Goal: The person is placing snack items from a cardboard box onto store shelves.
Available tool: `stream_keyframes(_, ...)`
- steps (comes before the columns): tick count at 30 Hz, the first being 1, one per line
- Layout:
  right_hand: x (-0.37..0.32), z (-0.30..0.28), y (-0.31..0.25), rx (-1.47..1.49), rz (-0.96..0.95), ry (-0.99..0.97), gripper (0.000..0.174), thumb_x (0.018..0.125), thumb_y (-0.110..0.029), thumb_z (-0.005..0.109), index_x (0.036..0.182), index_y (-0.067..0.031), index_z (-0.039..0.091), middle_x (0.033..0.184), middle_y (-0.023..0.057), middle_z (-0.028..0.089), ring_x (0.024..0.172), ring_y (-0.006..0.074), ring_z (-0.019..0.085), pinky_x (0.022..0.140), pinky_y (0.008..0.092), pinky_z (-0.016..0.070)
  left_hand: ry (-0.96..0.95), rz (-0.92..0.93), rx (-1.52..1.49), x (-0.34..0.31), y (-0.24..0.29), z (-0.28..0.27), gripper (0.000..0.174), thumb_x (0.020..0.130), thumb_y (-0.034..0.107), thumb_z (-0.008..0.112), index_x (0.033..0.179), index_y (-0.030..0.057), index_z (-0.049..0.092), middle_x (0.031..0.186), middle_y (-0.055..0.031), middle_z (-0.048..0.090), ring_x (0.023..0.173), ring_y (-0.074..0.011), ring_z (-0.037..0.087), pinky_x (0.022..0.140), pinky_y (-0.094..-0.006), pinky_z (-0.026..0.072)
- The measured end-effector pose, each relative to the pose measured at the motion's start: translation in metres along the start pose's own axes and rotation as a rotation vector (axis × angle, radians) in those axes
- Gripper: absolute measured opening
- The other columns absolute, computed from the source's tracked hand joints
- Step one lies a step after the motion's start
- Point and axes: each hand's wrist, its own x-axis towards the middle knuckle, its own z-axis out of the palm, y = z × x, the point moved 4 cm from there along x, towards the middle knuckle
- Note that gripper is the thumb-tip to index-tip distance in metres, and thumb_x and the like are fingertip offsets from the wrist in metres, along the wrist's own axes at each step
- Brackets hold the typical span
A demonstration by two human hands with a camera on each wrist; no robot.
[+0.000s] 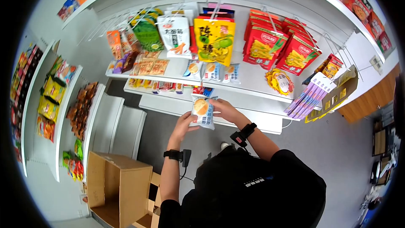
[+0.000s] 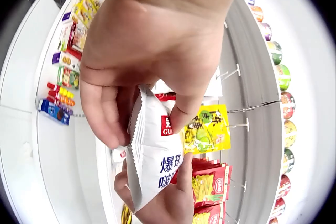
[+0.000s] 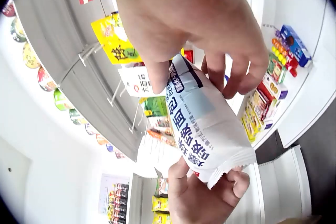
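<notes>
A white and pale-blue bread packet point(image 1: 203, 112) with a round bread picture is held between both hands in front of the shelf. My left hand point(image 1: 184, 126) pinches one end; in the left wrist view its thumb lies on the printed face, with the fingers at the crimped edge. The right hand point(image 1: 225, 110) grips the opposite end, its thumb on the lettered side in the right wrist view. Similar small blue-white packets point(image 1: 211, 71) stand in a row on the shelf point(image 1: 168, 74) just beyond, under a hanging yellow bag point(image 1: 214, 38).
Red snack bags point(image 1: 265, 44) hang at the right of the shelf, above a round yellow-red packet point(image 1: 279, 81). An open cardboard box point(image 1: 135, 194) stands at the lower left. Stepped side shelves point(image 1: 99, 122) with snacks line the left.
</notes>
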Motion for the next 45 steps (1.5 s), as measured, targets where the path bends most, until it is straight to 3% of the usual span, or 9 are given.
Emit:
stream_keyframes(5, -0.025, -0.055, -0.04, 0.004, 0.02, -0.005, 0.074, 0.083, -0.047, 0.061, 0.132, -0.0003, 0.031, 0.121, 0.0143, 0.047, 0.109, 0.0261, 0.052, 0.092, 0.0457, 0.0431, -0.115, -0.072, -0.149, 0.063, 0.0, 0.058, 0.056, 0.082, 0.027, 0.059, 0.128, 0.0002, 0.042, 0.116, -0.0092, 0.053, 0.106, -0.0191, 0.052, 0.087, -0.0389, 0.048)
stream_keyframes(7, -0.029, -0.076, -0.033, 0.038, 0.064, 0.001, 0.074, 0.083, -0.045, 0.063, 0.133, -0.0014, 0.03, 0.121, 0.0146, 0.047, 0.107, 0.0262, 0.053, 0.091, 0.0448, 0.044, -0.136, -0.09, -0.166, 0.087, -0.006, 0.072, 0.05, 0.083, 0.029, 0.058, 0.125, 0.0052, 0.045, 0.116, -0.0079, 0.053, 0.106, -0.0187, 0.051, 0.089, -0.0387, 0.045)
stream_keyframes(13, -0.029, -0.107, 0.007, 0.317, 0.114, 0.157, 0.061, 0.082, -0.04, 0.066, 0.126, -0.0072, 0.039, 0.119, 0.0072, 0.051, 0.106, 0.026, 0.055, 0.084, 0.0385, 0.0472, -0.071, -0.13, -0.084, 0.127, -0.026, 0.1, 0.049, 0.082, 0.03, 0.058, 0.124, 0.0064, 0.047, 0.115, -0.0063, 0.054, 0.107, -0.0184, 0.05, 0.088, -0.0377, 0.0442)
stream_keyframes(17, -0.015, -0.12, 0.024, 0.429, 0.094, 0.21, 0.054, 0.081, -0.038, 0.067, 0.12, -0.0074, 0.043, 0.113, 0.0072, 0.054, 0.1, 0.023, 0.057, 0.082, 0.0359, 0.0471, -0.064, -0.184, -0.011, 0.139, -0.035, 0.111, 0.053, 0.082, 0.034, 0.059, 0.125, 0.0057, 0.046, 0.115, -0.0063, 0.054, 0.107, -0.0186, 0.051, 0.087, -0.0365, 0.0441)
stream_keyframes(25, 0.028, -0.143, 0.034, 0.498, 0.06, 0.305, 0.047, 0.08, -0.032, 0.068, 0.112, -0.0048, 0.046, 0.1, 0.0097, 0.058, 0.087, 0.0203, 0.061, 0.073, 0.0299, 0.0505, 0.08, -0.154, 0.096, 0.134, -0.038, 0.098, 0.059, 0.085, 0.035, 0.059, 0.131, 0.003, 0.04, 0.116, -0.0068, 0.056, 0.099, -0.018, 0.055, 0.086, -0.035, 0.045)
stream_keyframes(29, 0.047, -0.146, 0.032, 0.543, 0.054, 0.36, 0.044, 0.08, -0.031, 0.067, 0.109, -0.0047, 0.047, 0.1, 0.0096, 0.058, 0.085, 0.021, 0.061, 0.072, 0.0303, 0.0517, 0.109, -0.137, 0.095, 0.121, -0.041, 0.08, 0.059, 0.086, 0.034, 0.059, 0.131, 0.0019, 0.04, 0.118, -0.0085, 0.055, 0.1, -0.0194, 0.056, 0.086, -0.0346, 0.0446)
stream_keyframes(33, 0.063, -0.154, 0.031, 0.637, 0.029, 0.353, 0.047, 0.08, -0.028, 0.069, 0.114, -0.0074, 0.045, 0.107, 0.0091, 0.055, 0.096, 0.0254, 0.058, 0.08, 0.0329, 0.0509, 0.145, -0.128, 0.07, 0.109, -0.043, 0.068, 0.06, 0.086, 0.036, 0.059, 0.131, 0.0018, 0.04, 0.12, -0.0087, 0.054, 0.1, -0.0193, 0.055, 0.086, -0.0342, 0.044)
stream_keyframes(40, 0.089, -0.168, 0.019, 0.671, -0.011, 0.341, 0.042, 0.08, -0.026, 0.07, 0.111, -0.0085, 0.048, 0.105, 0.0081, 0.057, 0.093, 0.0272, 0.059, 0.078, 0.0359, 0.0533, 0.199, -0.116, 0.033, 0.097, -0.053, 0.05, 0.059, 0.086, 0.037, 0.059, 0.131, 0.0035, 0.041, 0.119, -0.0073, 0.054, 0.101, -0.019, 0.055, 0.085, -0.0339, 0.0437)
stream_keyframes(45, 0.099, -0.181, 0.007, 0.545, 0.077, 0.379, 0.043, 0.079, -0.033, 0.07, 0.109, -0.0095, 0.05, 0.103, 0.0082, 0.058, 0.083, 0.0255, 0.062, 0.072, 0.0337, 0.0539, 0.214, -0.104, 0.002, 0.09, -0.055, 0.044, 0.055, 0.086, 0.037, 0.059, 0.128, 0.0052, 0.042, 0.119, -0.0067, 0.055, 0.1, -0.0187, 0.055, 0.084, -0.0331, 0.0441)
